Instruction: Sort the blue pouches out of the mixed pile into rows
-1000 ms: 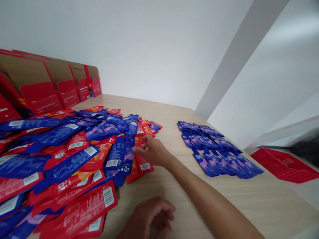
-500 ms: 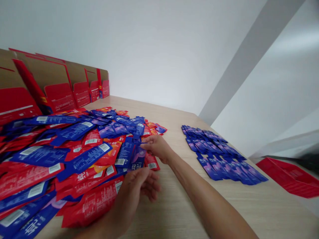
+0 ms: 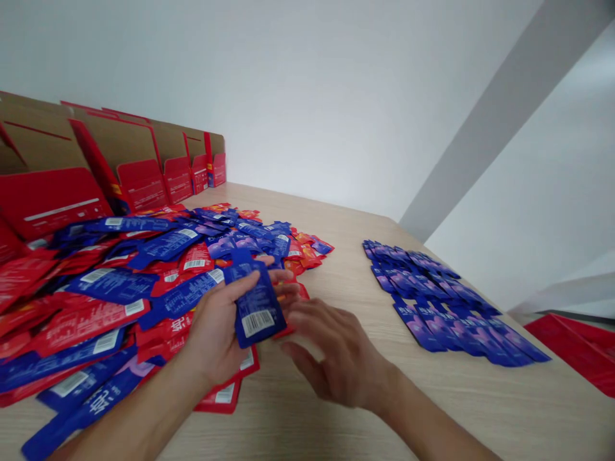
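My left hand [image 3: 214,333] is closed on a blue pouch [image 3: 257,304] with its thumb on top. The pouch's back faces up, showing a white barcode near its lower end. Just right of it, my right hand [image 3: 339,352] hovers palm down, thumb apart from its curved fingers, and seems to hold nothing. Its fingertips are close to the pouch's edge; whether they touch cannot be made out. Beneath and left of my left hand lies a mixed heap of red pouches [image 3: 91,323] and blue pouches [image 3: 163,246], some with barcodes up.
Overlapping rows of blue-purple pouches [image 3: 451,326] lie front side up on the right of the wooden table [image 3: 298,422]. Open red cardboard boxes [image 3: 141,182] line the back left. A red container [image 3: 574,349] stands beyond the right table edge. A white wall [image 3: 307,115] rises behind.
My right hand drew a blue pouch from the heap, and my left hand came up and took it. The right hand has moved nearer and let go. The view has turned slightly left.
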